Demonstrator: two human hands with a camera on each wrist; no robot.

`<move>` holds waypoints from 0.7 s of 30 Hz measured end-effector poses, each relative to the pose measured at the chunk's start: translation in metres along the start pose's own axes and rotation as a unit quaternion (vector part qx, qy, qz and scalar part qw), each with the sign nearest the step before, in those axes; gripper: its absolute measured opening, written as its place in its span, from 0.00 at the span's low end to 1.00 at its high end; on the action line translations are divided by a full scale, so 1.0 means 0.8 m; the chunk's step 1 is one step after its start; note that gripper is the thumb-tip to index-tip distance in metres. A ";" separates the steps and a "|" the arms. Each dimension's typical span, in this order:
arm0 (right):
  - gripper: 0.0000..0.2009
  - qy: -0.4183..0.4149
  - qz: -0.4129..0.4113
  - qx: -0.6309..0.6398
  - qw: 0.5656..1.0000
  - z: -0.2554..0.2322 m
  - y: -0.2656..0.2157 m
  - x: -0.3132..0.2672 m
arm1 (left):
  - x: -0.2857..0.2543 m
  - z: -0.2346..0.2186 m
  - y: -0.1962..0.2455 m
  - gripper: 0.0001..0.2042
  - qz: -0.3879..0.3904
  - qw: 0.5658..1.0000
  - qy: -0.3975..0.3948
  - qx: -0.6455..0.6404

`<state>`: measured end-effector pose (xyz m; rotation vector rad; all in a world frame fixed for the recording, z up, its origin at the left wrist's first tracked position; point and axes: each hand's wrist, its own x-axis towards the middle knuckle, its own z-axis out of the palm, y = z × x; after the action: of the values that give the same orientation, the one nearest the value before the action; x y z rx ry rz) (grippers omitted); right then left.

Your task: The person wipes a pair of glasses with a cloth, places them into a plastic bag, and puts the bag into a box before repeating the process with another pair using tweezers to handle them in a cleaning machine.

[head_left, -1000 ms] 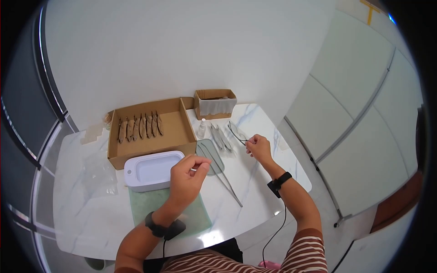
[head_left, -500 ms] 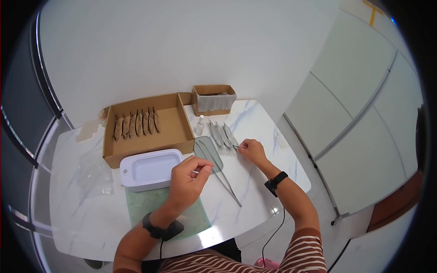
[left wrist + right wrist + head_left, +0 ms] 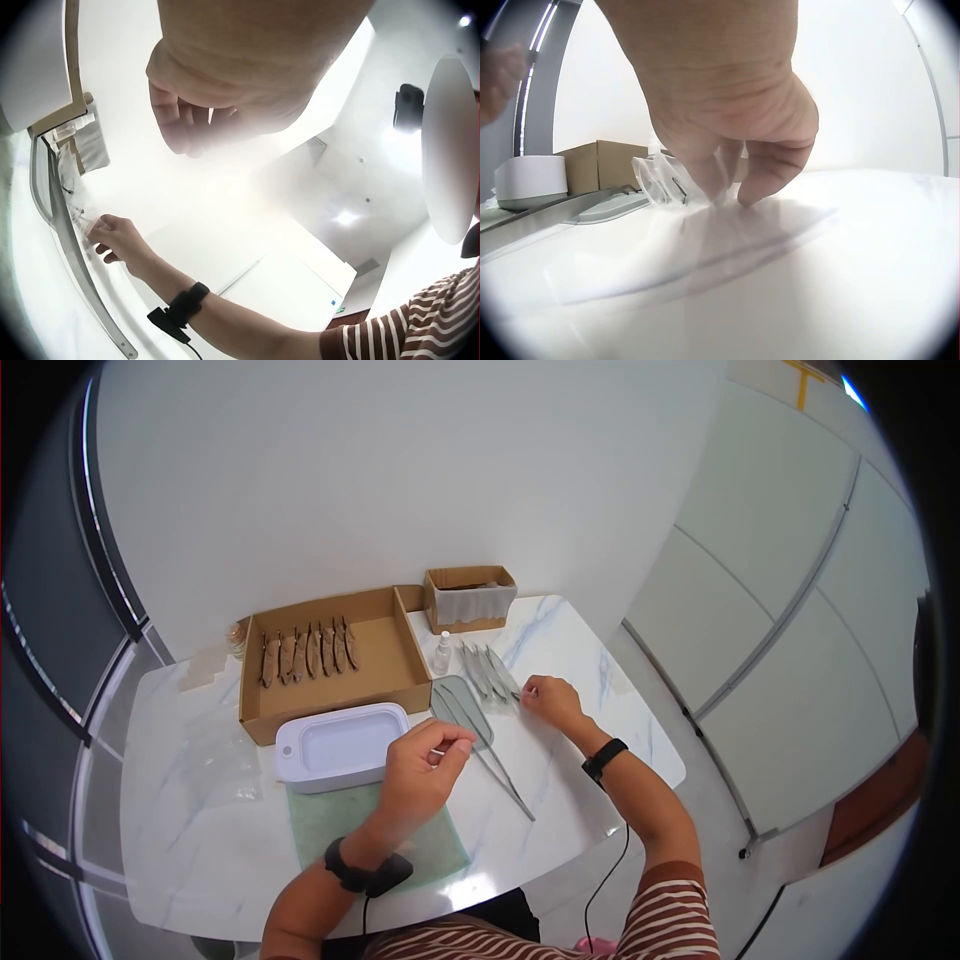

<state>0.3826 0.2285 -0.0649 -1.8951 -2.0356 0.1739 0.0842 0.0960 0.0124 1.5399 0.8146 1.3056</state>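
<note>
At the right of the table, the right hand (image 3: 553,703) pinches the near end of a clear plastic sleeve (image 3: 662,184) with a thin dark piece inside, its fingertips down at the tabletop. This sleeve lies beside other slim clear sleeves (image 3: 478,672), set side by side. Above the table's middle, the left hand (image 3: 420,770) hovers with loosely curled fingers, nothing visible in them; it overlaps the pale lilac tub (image 3: 295,772) in the head view. Long metal tweezers (image 3: 512,790) lie partly across a grey tray (image 3: 480,710) between the two hands.
An open cardboard box (image 3: 390,650) holds a row of several brown sleeves (image 3: 312,652). Behind the clear sleeves stand a small spray bottle (image 3: 443,656) and a smaller carton (image 3: 470,624). A green cloth (image 3: 325,835) lies before the tub; clear plastic bags (image 3: 225,765) lie at left.
The right hand has moved left and down with its sleeve, laying it alongside the others. The left hand stays raised in nearly the same place. The head view has shifted slightly.
</note>
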 end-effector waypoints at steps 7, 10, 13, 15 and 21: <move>0.17 -0.057 0.015 -0.030 0.998 -0.028 -0.017 -0.007 | -0.007 -0.018 0.016 0.05 0.035 0.999 0.029 0.007; 0.19 -0.082 0.009 -0.020 0.996 -0.037 -0.007 -0.001 | -0.013 -0.027 0.025 0.05 0.057 0.997 0.041 0.015; 0.16 -0.038 -0.009 -0.025 0.999 -0.062 -0.020 -0.002 | -0.019 -0.047 0.032 0.05 0.063 0.996 0.046 0.046; 0.14 0.021 -0.047 -0.017 0.999 -0.079 -0.041 -0.006 | -0.022 -0.064 0.035 0.05 0.094 0.990 0.075 0.072; 0.08 0.034 -0.109 0.104 0.988 -0.097 -0.137 -0.017 | -0.049 -0.115 0.054 0.06 0.083 0.985 0.138 0.065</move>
<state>0.3063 0.1934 0.0406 -1.5239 -2.0729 0.2510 -0.0173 0.0668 0.0390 1.5759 0.9768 1.6419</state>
